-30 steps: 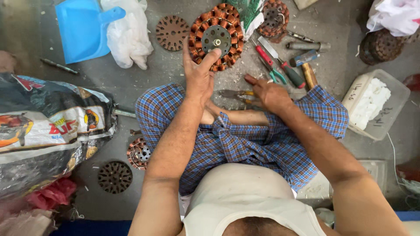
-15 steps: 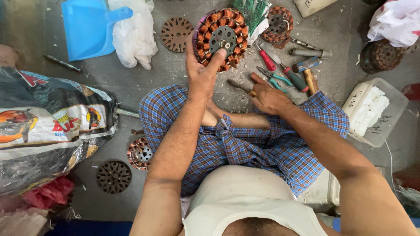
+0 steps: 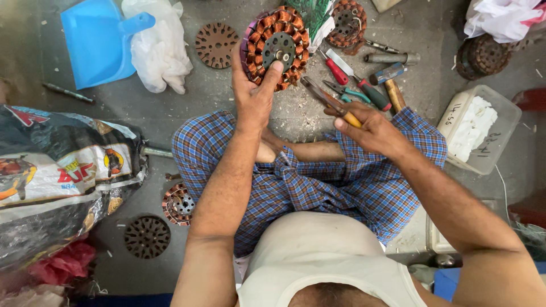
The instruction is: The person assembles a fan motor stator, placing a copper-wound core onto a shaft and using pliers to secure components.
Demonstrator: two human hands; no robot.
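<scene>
left hand [image 3: 253,94] grips copper-wound stator [image 3: 277,46], thumb on hub | right hand [image 3: 369,128] clenched on pliers [image 3: 330,101] | floor: screwdrivers [image 3: 355,77], blue dustpan [image 3: 96,42], white bag [image 3: 159,48], bare stator discs [image 3: 216,44]

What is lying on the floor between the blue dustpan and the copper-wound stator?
In the head view, a crumpled white plastic bag and a flat round rusty disc lie between the dustpan and stator.

A: Count of wound copper coils?
B: Three: one [image 3: 277,46], one [image 3: 344,23], one [image 3: 179,203].
A: Bare slotted discs?
B: Two: one [image 3: 215,45], one [image 3: 147,236].
A: Other items?
B: One blue dustpan [image 3: 94,41], one clear plastic tub [image 3: 479,128], one printed sack [image 3: 62,182].
</scene>
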